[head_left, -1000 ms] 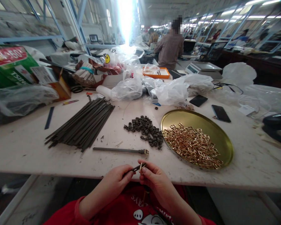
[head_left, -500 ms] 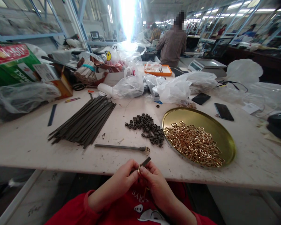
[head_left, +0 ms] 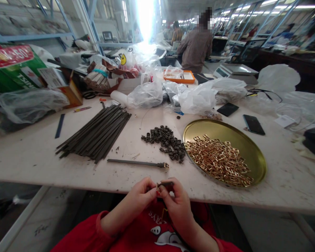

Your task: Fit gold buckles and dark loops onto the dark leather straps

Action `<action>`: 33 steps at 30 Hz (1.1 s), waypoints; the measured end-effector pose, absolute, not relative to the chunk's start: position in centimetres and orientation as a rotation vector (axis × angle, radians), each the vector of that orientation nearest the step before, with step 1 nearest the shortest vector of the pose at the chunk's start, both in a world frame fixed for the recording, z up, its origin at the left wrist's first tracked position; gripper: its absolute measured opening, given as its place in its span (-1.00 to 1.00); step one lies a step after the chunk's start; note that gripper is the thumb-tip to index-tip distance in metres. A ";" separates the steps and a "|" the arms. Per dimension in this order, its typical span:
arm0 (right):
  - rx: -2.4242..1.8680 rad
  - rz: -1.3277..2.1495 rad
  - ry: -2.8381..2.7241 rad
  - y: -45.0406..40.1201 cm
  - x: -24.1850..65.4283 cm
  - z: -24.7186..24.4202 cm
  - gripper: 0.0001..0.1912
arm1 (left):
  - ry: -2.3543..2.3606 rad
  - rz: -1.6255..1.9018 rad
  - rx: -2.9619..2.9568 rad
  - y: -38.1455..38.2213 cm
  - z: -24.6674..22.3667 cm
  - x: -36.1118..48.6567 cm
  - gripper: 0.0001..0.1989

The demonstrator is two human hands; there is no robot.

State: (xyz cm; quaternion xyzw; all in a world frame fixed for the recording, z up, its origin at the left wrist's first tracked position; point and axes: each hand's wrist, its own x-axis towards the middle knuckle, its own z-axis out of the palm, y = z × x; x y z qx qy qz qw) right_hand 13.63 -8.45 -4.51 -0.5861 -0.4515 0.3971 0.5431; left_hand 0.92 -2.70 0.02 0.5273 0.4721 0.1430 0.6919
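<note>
Head view: left hand point(head_left: 143, 193) and right hand point(head_left: 174, 197) both pinch a dark strap end point(head_left: 166, 183) with a gold buckle point(head_left: 158, 187), held at the counter point(head_left: 68, 171) edge. Keep the strap flat and square to the buckle slot; feed straight, don't twist. Finished strap point(head_left: 136, 162) lies just beyond.
</note>
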 end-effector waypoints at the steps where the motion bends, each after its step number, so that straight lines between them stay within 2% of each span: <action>1: -1.410 0.825 -1.211 -8.6 14.0 -4.5 -0.86 | 1.058 0.322 1.170 -2.6 0.1 0.9 -0.68; 3: -1.373 0.728 -1.437 -8.8 14.9 -4.3 -0.73 | 1.067 0.331 1.177 -2.5 0.3 0.9 -0.70; 5: -1.294 0.817 -1.528 -8.7 15.6 -3.7 -0.67 | 1.079 0.331 1.197 -2.3 0.4 0.8 -0.72; 11: -1.083 1.486 -1.046 -7.4 16.0 -2.6 -0.85 | 1.163 0.257 1.260 -2.1 0.2 0.6 -0.78; 16: -1.046 1.759 -0.754 -6.9 16.2 -3.0 -0.82 | 1.164 0.310 1.406 -2.3 -0.8 0.5 -0.82; 23: -1.090 1.698 -0.818 -7.1 16.4 -3.4 -0.87 | 1.191 0.331 1.566 -2.5 -1.4 0.3 -0.86; 27: -1.181 1.508 -1.016 -7.3 16.4 -3.2 -0.95 | 1.168 0.322 1.577 -2.6 -1.3 0.4 -0.84; 33: -1.310 1.223 -1.187 -7.6 16.1 -3.2 -0.90 | 1.160 0.328 1.570 -2.8 -1.1 0.8 -0.84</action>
